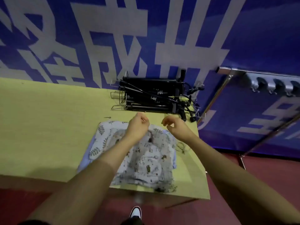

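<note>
A folded, leaf-patterned white cloth (146, 158) lies flat on the yellow-green table (48, 127), over a pale blue layer showing at its left edge. My left hand (138, 125) hovers above the cloth's far edge with its fingers loosely curled and nothing visible in them. My right hand (173, 125) hangs just to the right of it, fingers also loosely bent and empty. Both hands are apart from each other and lifted off the cloth.
A pile of black clip hangers (154, 96) lies at the table's far side against the blue banner wall (113, 38). A metal clothes rack (259, 82) stands at the right. A thin wire piece (181, 147) lies by the cloth's right edge. The floor is red.
</note>
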`<state>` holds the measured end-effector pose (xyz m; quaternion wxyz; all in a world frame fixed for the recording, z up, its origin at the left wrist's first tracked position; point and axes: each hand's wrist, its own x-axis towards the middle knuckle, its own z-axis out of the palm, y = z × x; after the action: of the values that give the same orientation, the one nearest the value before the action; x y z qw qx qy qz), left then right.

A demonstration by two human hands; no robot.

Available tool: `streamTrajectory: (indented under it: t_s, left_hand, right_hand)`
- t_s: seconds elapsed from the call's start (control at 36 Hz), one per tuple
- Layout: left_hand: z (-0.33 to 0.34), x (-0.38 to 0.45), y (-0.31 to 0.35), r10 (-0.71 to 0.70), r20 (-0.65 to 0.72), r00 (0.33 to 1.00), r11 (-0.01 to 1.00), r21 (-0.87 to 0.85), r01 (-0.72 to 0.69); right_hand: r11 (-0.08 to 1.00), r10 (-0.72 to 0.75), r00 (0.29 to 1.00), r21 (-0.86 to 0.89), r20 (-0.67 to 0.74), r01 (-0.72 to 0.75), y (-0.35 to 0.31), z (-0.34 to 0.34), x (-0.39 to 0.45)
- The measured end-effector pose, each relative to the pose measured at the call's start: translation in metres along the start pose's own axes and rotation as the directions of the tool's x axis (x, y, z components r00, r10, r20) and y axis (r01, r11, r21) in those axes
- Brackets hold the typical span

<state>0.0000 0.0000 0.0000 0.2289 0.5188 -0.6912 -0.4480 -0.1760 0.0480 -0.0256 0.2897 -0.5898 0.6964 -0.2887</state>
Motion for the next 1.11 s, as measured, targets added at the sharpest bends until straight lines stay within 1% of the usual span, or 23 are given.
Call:
streamTrajectory:
  t_s: [0.03, 0.08, 0.14, 0.22, 0.28, 0.36, 0.44, 0.53, 0.56, 0.61, 0.67, 0.72, 0.75, 0.81, 0.86, 0.92, 1.0, 1.11]
  left_hand:
    - [0.008, -0.006, -0.006, -0.006, 0.031, 0.999, 0.999, 0.053, 0.005]
    - [0.024, -0.012, -0.022, -0.011, 0.055, 0.998, 0.989, 0.148, 0.003]
    - [0.040, -0.020, -0.037, -0.027, 0.118, 0.993, 0.975, 0.221, 0.001]
    - [0.052, -0.027, -0.049, -0.066, 0.226, 0.972, 0.928, 0.371, -0.024]
    - [0.059, -0.032, -0.055, -0.112, 0.280, 0.953, 0.900, 0.435, -0.022]
    - [0.066, -0.038, -0.061, -0.173, 0.286, 0.942, 0.878, 0.479, 0.016]
    - [0.070, -0.039, -0.063, -0.215, 0.294, 0.931, 0.846, 0.532, 0.027]
    - [0.073, -0.042, -0.058, -0.233, 0.287, 0.929, 0.815, 0.579, 0.025]
    - [0.074, -0.044, -0.055, -0.217, 0.273, 0.937, 0.795, 0.607, 0.007]
    - [0.075, -0.047, -0.047, -0.113, 0.205, 0.972, 0.738, 0.672, -0.056]
    - [0.077, -0.049, -0.039, 0.046, 0.081, 0.996, 0.718, 0.690, -0.089]
    - [0.076, -0.048, -0.031, 0.142, -0.034, 0.989, 0.752, 0.653, -0.085]
    - [0.073, -0.047, -0.027, 0.164, -0.071, 0.984, 0.775, 0.627, -0.084]
    - [0.064, -0.045, -0.021, 0.186, -0.107, 0.977, 0.820, 0.565, -0.094]
    - [0.054, -0.043, -0.020, 0.194, -0.111, 0.975, 0.845, 0.524, -0.108]
    - [0.041, -0.040, -0.024, 0.222, -0.089, 0.971, 0.828, 0.543, -0.139]
    - [0.017, -0.032, -0.030, 0.225, -0.013, 0.974, 0.735, 0.659, -0.161]
    - [-0.012, -0.016, -0.039, 0.151, 0.088, 0.985, 0.596, 0.787, -0.162]
  right_hand:
    - [0.995, 0.036, 0.999, -0.092, 0.040, -0.032, 0.007, 0.004, -0.006]
    - [0.962, 0.070, 0.993, -0.268, 0.092, -0.043, 0.025, 0.012, -0.016]
    - [0.927, 0.077, 0.988, -0.374, 0.134, -0.022, 0.039, 0.019, -0.026]
    - [0.895, 0.080, 0.975, -0.445, 0.209, 0.022, 0.055, 0.025, -0.035]
    - [0.877, 0.082, 0.964, -0.478, 0.253, 0.050, 0.061, 0.028, -0.040]
    - [0.846, 0.045, 0.969, -0.525, 0.243, 0.092, 0.065, 0.032, -0.041]
    - [0.868, 0.027, 0.976, -0.489, 0.216, 0.085, 0.064, 0.031, -0.037]
    - [0.932, 0.022, 0.988, -0.362, 0.150, 0.034, 0.055, 0.027, -0.035]
    - [0.949, 0.011, 0.992, -0.313, 0.125, 0.029, 0.052, 0.027, -0.034]
    - [0.970, -0.023, 0.996, -0.240, 0.082, 0.042, 0.044, 0.027, -0.033]
    - [0.981, -0.058, 0.998, -0.186, 0.026, 0.062, 0.039, 0.029, -0.029]
    - [0.990, -0.084, 0.996, -0.117, -0.031, 0.080, 0.031, 0.030, -0.021]
    - [0.992, -0.096, 0.994, -0.085, -0.052, 0.091, 0.024, 0.030, -0.018]
    - [0.994, -0.109, 0.993, -0.028, -0.050, 0.108, 0.009, 0.029, -0.010]
    - [0.992, -0.125, 0.992, -0.011, -0.025, 0.125, -0.004, 0.027, -0.003]
    - [0.987, -0.139, 0.990, -0.079, -0.017, 0.137, -0.012, 0.026, 0.002]
    - [0.973, -0.140, 0.990, -0.187, 0.004, 0.138, -0.012, 0.028, 0.011]
    - [0.968, -0.078, 0.995, -0.233, 0.060, 0.090, -0.009, 0.036, 0.023]
